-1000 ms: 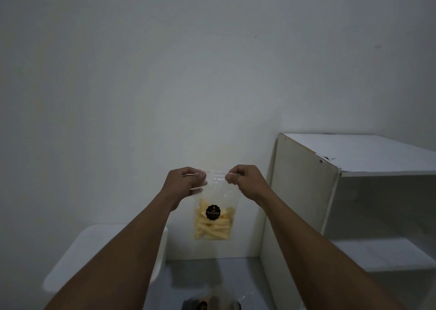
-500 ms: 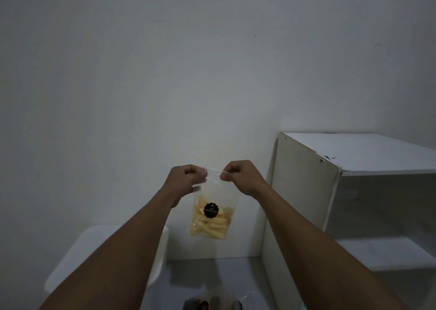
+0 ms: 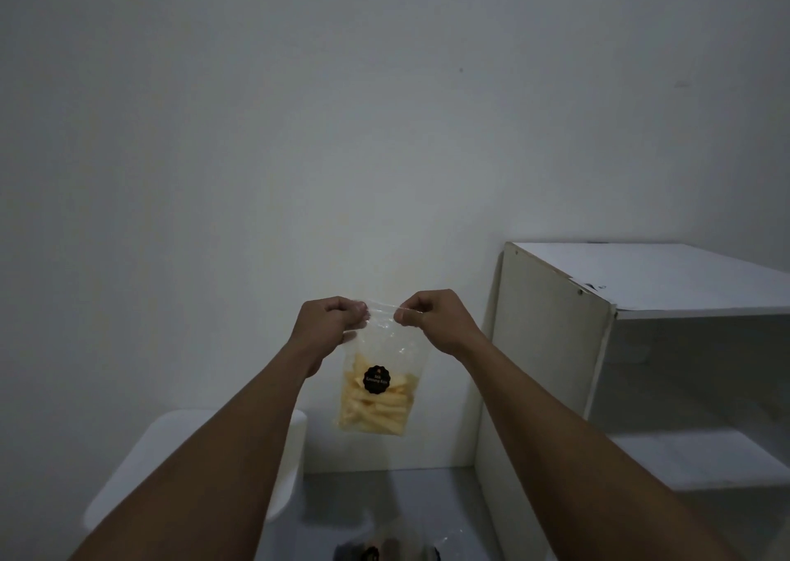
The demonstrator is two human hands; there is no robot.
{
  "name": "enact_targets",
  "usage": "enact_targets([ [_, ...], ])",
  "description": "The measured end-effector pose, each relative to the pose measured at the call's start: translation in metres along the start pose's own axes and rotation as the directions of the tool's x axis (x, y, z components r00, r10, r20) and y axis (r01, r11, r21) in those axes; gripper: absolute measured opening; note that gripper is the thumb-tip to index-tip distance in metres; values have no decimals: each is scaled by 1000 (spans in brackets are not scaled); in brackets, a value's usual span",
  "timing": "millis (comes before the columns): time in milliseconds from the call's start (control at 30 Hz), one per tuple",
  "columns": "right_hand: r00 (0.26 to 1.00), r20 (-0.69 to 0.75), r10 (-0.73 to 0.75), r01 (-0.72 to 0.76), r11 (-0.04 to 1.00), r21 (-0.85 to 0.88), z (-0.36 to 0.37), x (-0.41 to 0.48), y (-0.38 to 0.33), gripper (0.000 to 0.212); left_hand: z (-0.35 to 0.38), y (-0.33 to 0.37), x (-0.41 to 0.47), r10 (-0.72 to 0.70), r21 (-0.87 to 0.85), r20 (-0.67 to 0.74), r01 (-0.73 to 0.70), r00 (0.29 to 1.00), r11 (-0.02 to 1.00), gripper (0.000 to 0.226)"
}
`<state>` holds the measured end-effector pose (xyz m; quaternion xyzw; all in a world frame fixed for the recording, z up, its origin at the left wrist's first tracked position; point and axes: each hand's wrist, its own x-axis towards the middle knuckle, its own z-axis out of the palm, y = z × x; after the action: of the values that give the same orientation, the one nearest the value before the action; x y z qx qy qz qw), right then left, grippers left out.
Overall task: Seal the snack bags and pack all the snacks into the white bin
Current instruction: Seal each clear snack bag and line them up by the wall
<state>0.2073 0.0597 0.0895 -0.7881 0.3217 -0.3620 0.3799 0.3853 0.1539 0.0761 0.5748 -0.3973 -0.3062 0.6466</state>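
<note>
head view: at the very near edge, low in the middle, some other snack bags [image 3: 387,550] lie on a grey surface [image 3: 410,492]. The frame cuts them, so i cannot tell how many they are. to the left of them stands the white bin [image 3: 293,466], partly hidden behind the left forearm; its inside does not show.

both forearms reach away from the camera toward the middle. the left hand [image 3: 329,325] has its fingers curled and pinches the top left corner of a clear snack bag [image 3: 378,389]. the right hand [image 3: 436,321], also curled, pinches the top edge of the same bag a little more to the right. the two hands are near each other, with a short piece of the top strip between them. if this strip is pressed closed, i cannot tell.

the snack bag hangs in the air below the hands, slightly tilted, above the grey surface and to the right of the white bin, apart from it. yellow sticks [image 3: 376,415] fill its lower half and a black round sticker [image 3: 377,379] is on its front.

on the right stands a white shelf unit [image 3: 547,368]. farthest is a plain wall [image 3: 299,133].
</note>
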Motion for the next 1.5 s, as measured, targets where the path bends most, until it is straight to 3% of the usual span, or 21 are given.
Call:
enact_targets([
  [133,1000,7,24,-25,999,31,-2,-4,6,13,-3,5,2,18,5,-46,-18,999,1000,11],
  [333,999,-4,34,-34,999,28,-9,-6,14,7,0,7,-4,-43,76,69,37,997,996,21],
  [467,998,-49,40,-35,995,96,-8,-12,17,11,5,6,-3,46,164,32,-51,998,985,10],
  [633,995,-15,95,-91,979,180,-10,-20,22,7,7,6,-2,93,188,-5,-91,996,978,12],
  [833,996,-72,60,-49,987,152,-17,-18,18,13,4,3,-8,12,97,59,-18,998,995,10],
  [1033,998,-30,61,-57,991,120,-10,-18,13,6,5,6,-6,86,219,-4,-83,996,972,9],
  [1233,998,-50,22,-19,998,63,-8,-14,7,8,11,9,-11,16,159,60,-25,998,987,6],
  [1333,999,-43,21,-19,998,52,-8,-13,6,7,13,9,-12,-12,198,121,-12,993,980,15],
  [1500,1000,-3,12,-12,996,85,-3,-17,6,9,12,6,-8,74,292,62,-89,995,952,10],
])
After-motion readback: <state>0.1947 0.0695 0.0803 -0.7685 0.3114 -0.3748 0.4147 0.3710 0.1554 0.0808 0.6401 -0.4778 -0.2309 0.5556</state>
